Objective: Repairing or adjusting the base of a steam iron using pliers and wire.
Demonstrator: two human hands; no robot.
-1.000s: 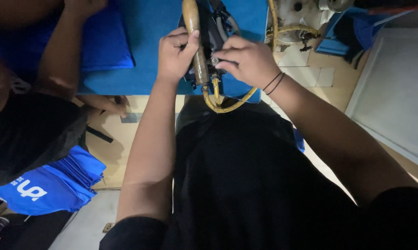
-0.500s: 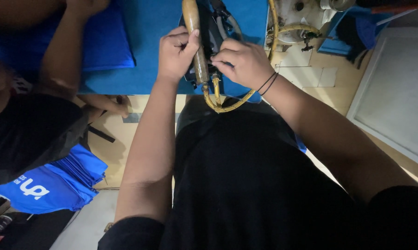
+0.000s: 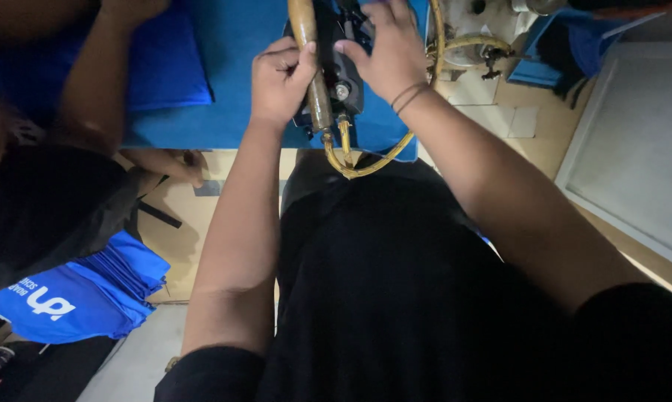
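A steam iron (image 3: 341, 82) with a long wooden handle (image 3: 310, 63) rests on a blue padded table (image 3: 231, 45) in front of me. My left hand (image 3: 280, 78) is wrapped around that handle. My right hand (image 3: 384, 48) lies on the iron's dark body, fingers spread over its top and right side. A yellowish hose (image 3: 365, 160) loops from the iron's near end toward my black shirt and runs up past my right wrist, which wears thin dark bands.
Another person's arm (image 3: 94, 82) reaches onto blue fabric (image 3: 164, 71) at the left. A stack of folded blue garments (image 3: 75, 298) sits at lower left. Metal fittings and tubing (image 3: 485, 45) stand at upper right, beside a pale panel (image 3: 641, 149).
My right hand has moved up from the iron's near end onto the top of its body. My left hand keeps its hold on the handle.
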